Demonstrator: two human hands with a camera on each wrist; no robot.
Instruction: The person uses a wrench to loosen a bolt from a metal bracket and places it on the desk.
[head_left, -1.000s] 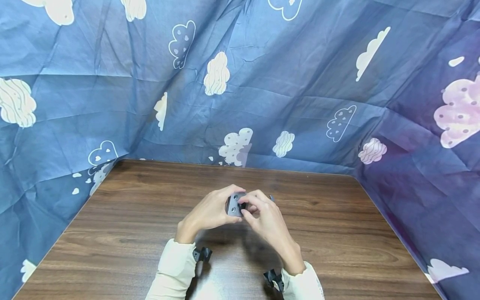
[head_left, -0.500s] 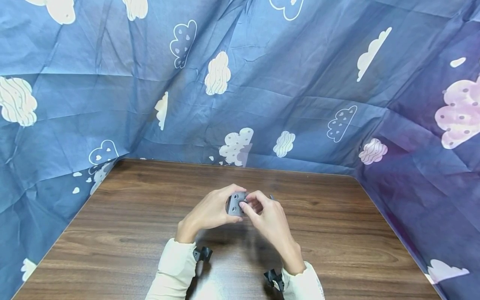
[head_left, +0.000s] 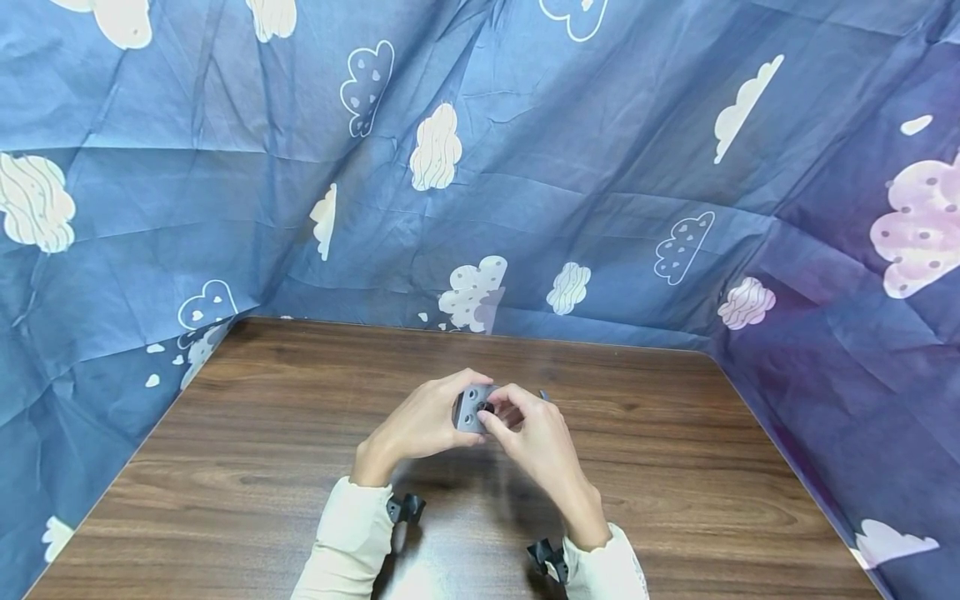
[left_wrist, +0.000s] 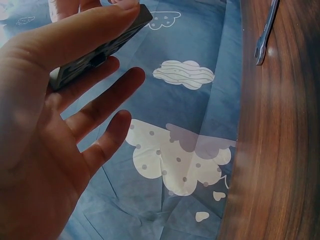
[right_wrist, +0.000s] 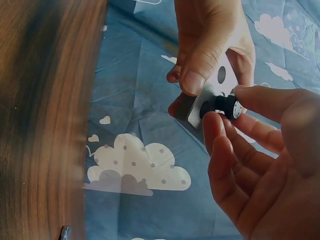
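Note:
Held up over the table is a grey metal block [head_left: 467, 417] with several round holes in its face. My left hand [head_left: 416, 423] grips it by opposite edges, thumb on the near one and fingers on the far one. In the left wrist view, the lower fingers stretch out free of the block. A black bolt [right_wrist: 232, 106] with a round, ridged head sticks out from one hole. Thumb and fingertips of my right hand [head_left: 542, 437] pinch that bolt at its head. Its other end is hidden inside the block.
An open-ended wrench [left_wrist: 266, 35] lies on the brown wooden table [head_left: 300, 375], beyond my right hand. A blue cloth [head_left: 570, 183] with white clouds walls off the table's back and sides. Small black camera mounts [head_left: 408, 508] sit at the wrists.
My right thumb and fingers have shifted round the bolt's head, which was covered by the thumb half a second ago and shows now. The left hand and block keep their place.

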